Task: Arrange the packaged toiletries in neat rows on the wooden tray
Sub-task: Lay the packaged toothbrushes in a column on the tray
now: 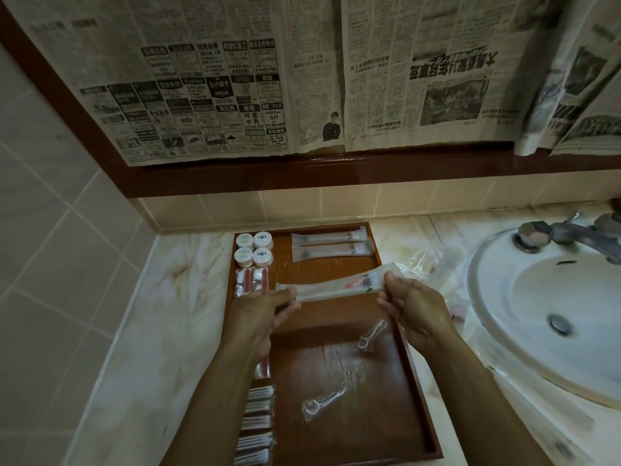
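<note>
Both hands hold one long clear packet [339,285] level above the tray [421,381], over the bare band in front of the two packets [331,245] already laid side by side at the far right. The left hand [265,309] pinches the packet's left end between thumb and curled fingers; the right hand [411,306] pinches the right end the same way, thumb on top. Both forearms reach forward from the bottom edge of the view, wrists roughly level, so the packet runs left to right, nearly parallel to the laid pair but slightly bowed upward at its right end. Main risk: the packet is thin and flexible, so releasing one end first would probably let it swing and land skewed against the row. Its left end hangs close above the small red-and-white packs [252,280] beside the four round jars [253,248]; lowering it too far left could knock those out of line. Two loose floss picks [322,405] in wrappers lie on the open tray floor nearer the person, and a dropped forearm could sweep them. More clear wrappers [426,264] lie on the counter between tray and sink [537,331], apparently not yet sorted. A stack of small packets [257,425] lines the tray's near left edge.
</note>
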